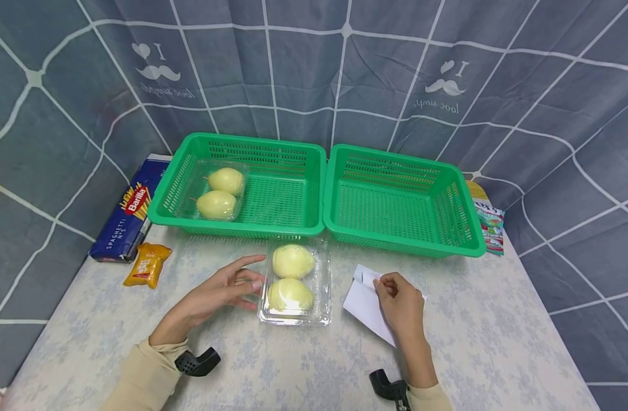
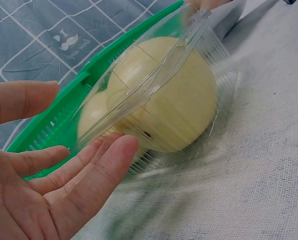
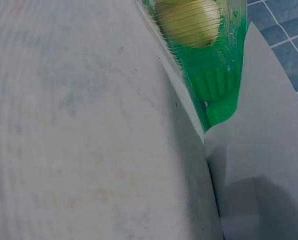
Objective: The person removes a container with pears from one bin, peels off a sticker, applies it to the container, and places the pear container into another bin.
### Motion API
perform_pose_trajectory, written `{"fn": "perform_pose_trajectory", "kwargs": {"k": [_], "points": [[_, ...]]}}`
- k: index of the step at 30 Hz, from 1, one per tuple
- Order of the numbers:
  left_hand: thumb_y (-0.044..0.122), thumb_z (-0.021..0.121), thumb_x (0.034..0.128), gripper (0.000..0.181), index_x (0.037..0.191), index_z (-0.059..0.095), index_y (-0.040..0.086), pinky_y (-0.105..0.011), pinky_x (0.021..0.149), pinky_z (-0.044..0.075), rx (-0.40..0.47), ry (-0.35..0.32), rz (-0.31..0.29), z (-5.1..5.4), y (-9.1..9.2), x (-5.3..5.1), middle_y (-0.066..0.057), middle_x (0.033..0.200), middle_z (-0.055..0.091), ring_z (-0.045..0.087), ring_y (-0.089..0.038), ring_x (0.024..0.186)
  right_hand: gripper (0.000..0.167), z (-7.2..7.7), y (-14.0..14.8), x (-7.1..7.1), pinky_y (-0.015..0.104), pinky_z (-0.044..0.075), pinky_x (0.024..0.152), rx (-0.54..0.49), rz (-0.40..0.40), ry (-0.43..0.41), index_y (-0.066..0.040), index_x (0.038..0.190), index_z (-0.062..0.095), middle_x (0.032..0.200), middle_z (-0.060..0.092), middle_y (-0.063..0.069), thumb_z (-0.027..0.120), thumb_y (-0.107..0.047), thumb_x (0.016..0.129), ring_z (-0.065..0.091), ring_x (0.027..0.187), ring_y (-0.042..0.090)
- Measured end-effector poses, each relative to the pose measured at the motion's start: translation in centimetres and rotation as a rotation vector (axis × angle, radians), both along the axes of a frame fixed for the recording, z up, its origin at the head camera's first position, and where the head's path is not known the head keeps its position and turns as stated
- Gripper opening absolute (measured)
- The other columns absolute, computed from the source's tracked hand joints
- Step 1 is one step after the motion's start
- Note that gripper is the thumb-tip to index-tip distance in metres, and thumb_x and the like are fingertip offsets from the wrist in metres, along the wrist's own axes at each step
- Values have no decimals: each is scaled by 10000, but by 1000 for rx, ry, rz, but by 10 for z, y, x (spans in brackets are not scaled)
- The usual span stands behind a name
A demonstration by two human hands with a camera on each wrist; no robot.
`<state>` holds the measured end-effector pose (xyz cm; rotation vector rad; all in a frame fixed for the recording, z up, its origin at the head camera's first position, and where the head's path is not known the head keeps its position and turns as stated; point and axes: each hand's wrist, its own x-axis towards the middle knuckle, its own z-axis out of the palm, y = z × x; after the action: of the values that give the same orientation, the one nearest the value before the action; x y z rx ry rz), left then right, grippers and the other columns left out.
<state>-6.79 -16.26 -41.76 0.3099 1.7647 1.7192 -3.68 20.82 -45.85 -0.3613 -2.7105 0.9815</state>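
White paper [image 1: 362, 302] on the counter [image 1: 293, 371], right of middle, pinched between thumb and fingers of the right hand [image 1: 403, 302]. That hand comes in from the near edge, back up, fingers curled down, wrist fairly straight, forearm leaning slightly toward the left edge. Paper has a folded flap by the fingertips; in the right wrist view one part stands up off the counter. Left hand [image 1: 221, 291] reaches from the near edge toward mid-counter, fingers spread apart and loosely bent, beside the left side of a clear box [image 1: 321, 274]; can't tell if fingertips touch it. Hands well apart, box between them.

Box lies flat mid-counter, two pale yellow fruits [image 1: 291, 294] inside, one nearer the far edge than the other. Just beyond it, along the far edge, two green baskets side by side: left basket [image 1: 242, 229] holds a second box [image 1: 190, 182] with two more fruits at its left end; right basket [image 1: 406, 242] stands beyond the paper. Both fill most of the far edge. Far left corner: blue spaghetti pack [image 1: 121, 222] by the left basket, orange pouch [image 1: 147, 265] just nearer. Far right corner: candy bag [image 1: 493, 228], partly behind the right basket. Grey-blue curtain [image 1: 303, 74] behind.
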Motion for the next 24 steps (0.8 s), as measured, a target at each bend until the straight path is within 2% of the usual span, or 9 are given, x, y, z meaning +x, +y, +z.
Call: {"fn": "perform_pose_trajectory", "kwargs": {"k": [8,15,18,20,24], "points": [[199,573,1034,715,1590,166,6,-454,900,601,0,1,3,1,0,-1,-316,1325,485,635,-134,1063,103,1,1,-2,307,479,700,-23,-10,-17,-38,953,685,837,754,117,690,-141,951,651,722,194],[198,575,1034,716,1590,168,5,-458,901,601,0,0,7,0,0,0,-215,1267,542,631,-127,1062,126,0,3,0,302,352,623,-30,-10,-19,-37,1014,627,697,634,87,626,-162,996,468,604,159],[201,577,1033,716,1589,171,6,-465,906,599,-1,0,6,-1,0,0,-193,1258,551,628,-130,1067,128,0,3,0,305,331,621,-17,-9,-24,-41,1025,608,661,566,59,606,-168,1007,442,599,156],[201,577,1033,715,1589,172,7,-470,907,598,-1,1,5,-1,0,0,-192,1256,553,628,-132,1066,129,-1,3,0,310,328,627,-7,-9,-26,-43,1025,602,656,548,56,598,-171,1010,441,599,161],[199,573,1035,712,1591,170,10,-466,908,598,-1,2,1,-1,0,0,-191,1256,554,634,-131,1062,141,-1,3,-1,318,360,655,-21,-8,-41,-42,1035,599,727,607,81,584,-181,1017,488,637,178]]}}
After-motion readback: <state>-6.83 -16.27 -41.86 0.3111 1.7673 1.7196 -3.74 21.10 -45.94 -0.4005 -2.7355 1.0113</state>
